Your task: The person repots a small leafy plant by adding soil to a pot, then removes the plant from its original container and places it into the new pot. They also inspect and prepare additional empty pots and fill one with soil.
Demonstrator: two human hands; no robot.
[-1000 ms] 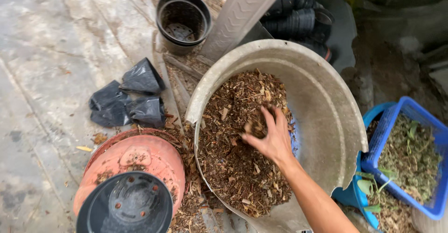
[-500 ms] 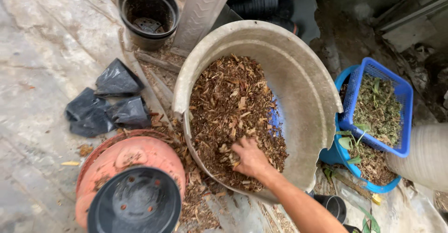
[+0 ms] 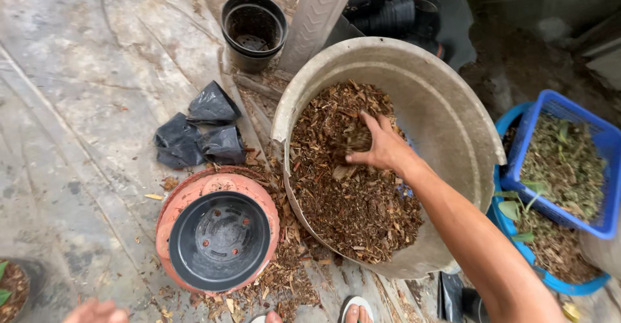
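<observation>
One right hand digs spread fingers into bark mulch inside the tilted tub; left hand, seven o'clock, seems open; scooping deep would gather more.

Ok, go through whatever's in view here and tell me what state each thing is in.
right hand: in the mulch, fingers spread
left hand: only an edge shows at the frame's bottom
grey tub: tilted, partly filled with brown mulch
black pot: upright, empty, on an upturned orange pot
black bags: crumpled on the ground
blue crate: holds plant scraps
</observation>
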